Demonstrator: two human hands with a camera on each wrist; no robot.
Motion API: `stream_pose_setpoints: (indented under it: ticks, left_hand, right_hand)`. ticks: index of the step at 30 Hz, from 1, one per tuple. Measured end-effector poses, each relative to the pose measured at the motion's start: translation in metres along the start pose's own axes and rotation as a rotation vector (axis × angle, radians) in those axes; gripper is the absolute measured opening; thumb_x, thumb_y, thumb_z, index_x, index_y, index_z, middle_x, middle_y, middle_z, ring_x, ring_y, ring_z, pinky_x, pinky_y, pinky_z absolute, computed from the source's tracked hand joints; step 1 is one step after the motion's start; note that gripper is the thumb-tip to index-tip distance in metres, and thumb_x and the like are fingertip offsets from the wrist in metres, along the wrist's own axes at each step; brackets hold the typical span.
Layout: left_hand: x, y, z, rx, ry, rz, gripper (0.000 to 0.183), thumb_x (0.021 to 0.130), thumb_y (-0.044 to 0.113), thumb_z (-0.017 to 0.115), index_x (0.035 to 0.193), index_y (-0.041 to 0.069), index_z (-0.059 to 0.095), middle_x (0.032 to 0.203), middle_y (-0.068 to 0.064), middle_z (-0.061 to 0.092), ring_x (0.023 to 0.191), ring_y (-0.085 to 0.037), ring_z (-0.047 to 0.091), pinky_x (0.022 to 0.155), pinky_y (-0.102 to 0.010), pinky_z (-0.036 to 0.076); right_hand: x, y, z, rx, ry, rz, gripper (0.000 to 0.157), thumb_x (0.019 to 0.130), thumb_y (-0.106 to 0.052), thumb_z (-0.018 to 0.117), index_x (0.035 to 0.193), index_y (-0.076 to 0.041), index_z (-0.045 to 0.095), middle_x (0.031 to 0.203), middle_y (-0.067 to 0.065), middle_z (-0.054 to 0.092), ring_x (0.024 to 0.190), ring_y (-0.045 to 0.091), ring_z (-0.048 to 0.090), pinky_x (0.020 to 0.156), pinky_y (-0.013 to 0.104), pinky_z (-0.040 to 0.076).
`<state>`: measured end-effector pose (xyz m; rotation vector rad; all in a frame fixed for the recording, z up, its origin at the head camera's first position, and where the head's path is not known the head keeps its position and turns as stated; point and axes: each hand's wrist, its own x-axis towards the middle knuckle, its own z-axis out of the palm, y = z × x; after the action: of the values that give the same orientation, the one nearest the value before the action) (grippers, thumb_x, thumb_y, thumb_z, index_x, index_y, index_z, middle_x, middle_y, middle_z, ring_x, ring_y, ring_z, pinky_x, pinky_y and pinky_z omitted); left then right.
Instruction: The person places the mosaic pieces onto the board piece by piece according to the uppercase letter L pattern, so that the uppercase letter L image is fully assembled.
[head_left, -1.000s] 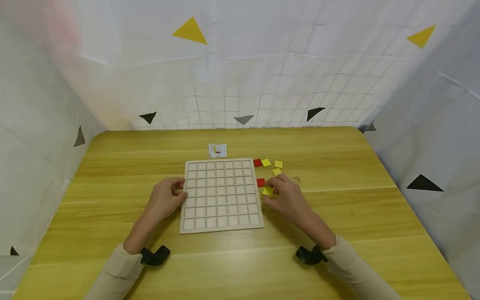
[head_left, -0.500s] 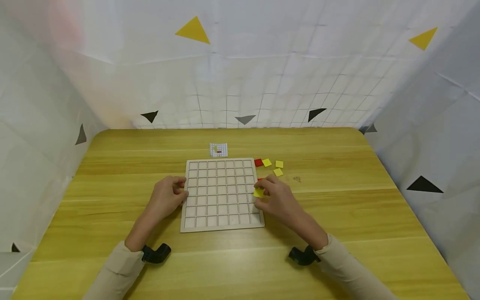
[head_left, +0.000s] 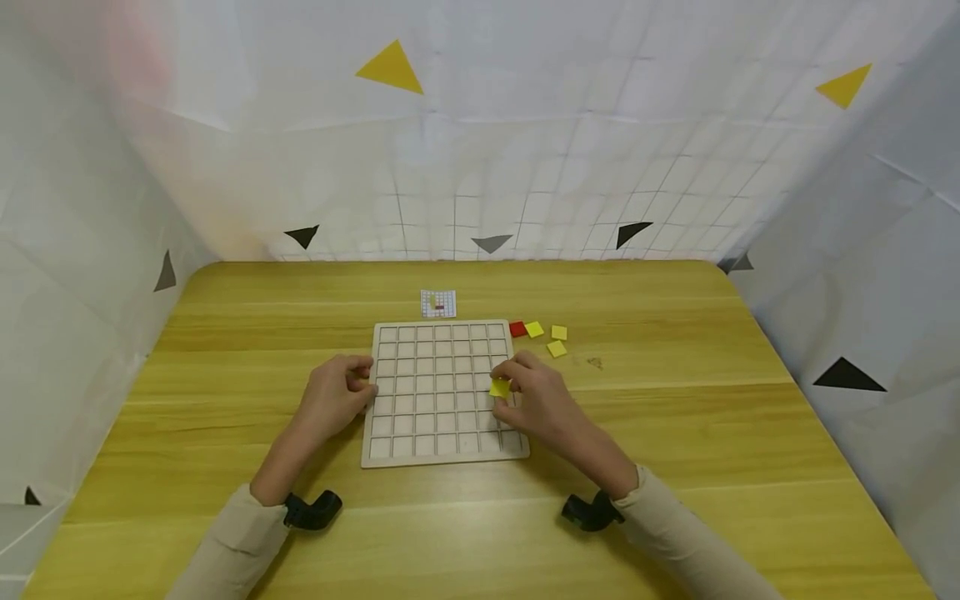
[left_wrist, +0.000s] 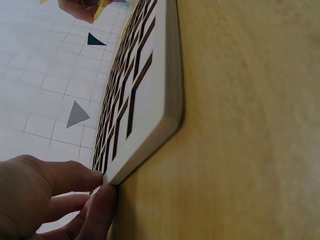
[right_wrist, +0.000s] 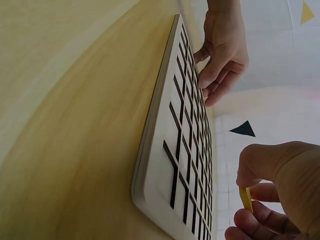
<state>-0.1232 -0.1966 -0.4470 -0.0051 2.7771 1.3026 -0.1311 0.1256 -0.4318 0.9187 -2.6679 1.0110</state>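
A pale wooden grid board of square cells lies flat on the table. At its left edge, my left hand holds the rim, thumb and index finger against it in the left wrist view. My right hand pinches a yellow square tile between thumb and fingers, above the right-hand cells. The right wrist view shows this tile edge-on, raised off the board. Beyond the board's upper right corner lie a red tile and several yellow tiles, among them one touching or close to the red one.
A small printed grid card with coloured squares lies behind the board. Two more yellow tiles, an upper one and a lower one, sit to the right. White sheeting surrounds the wooden table.
My right hand has picked the yellow tile up from beside the board and carried it left over the grid. A red tile beside the board is now hidden behind it. My left hand stays put.
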Motion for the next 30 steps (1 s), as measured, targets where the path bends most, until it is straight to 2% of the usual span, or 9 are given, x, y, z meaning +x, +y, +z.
stream_pose_setpoints:
  ticks: [11,30]
  left_hand:
    - [-0.001,-0.001,0.001,0.004,0.008,-0.012,0.045,0.089,0.004,0.071,0.132,-0.005,0.060,0.111,-0.016,0.064,0.090,-0.025,0.065,0.065,-0.031,0.056]
    - [0.000,0.004,0.003,0.003,0.024,-0.020,0.045,0.088,0.003,0.072,0.131,-0.005,0.061,0.110,-0.016,0.065,0.090,-0.026,0.066,0.067,-0.032,0.056]
  right_hand:
    - [0.013,-0.009,0.007,-0.001,0.007,-0.070,0.028,0.075,-0.001,0.075,0.102,-0.003,0.071,0.095,0.003,0.059,0.076,0.019,0.062,0.065,0.023,0.051]
    - [0.039,-0.013,0.020,-0.006,-0.046,-0.043,0.027,0.079,-0.004,0.073,0.105,-0.003,0.072,0.097,0.004,0.062,0.080,0.020,0.064,0.067,0.026,0.051]
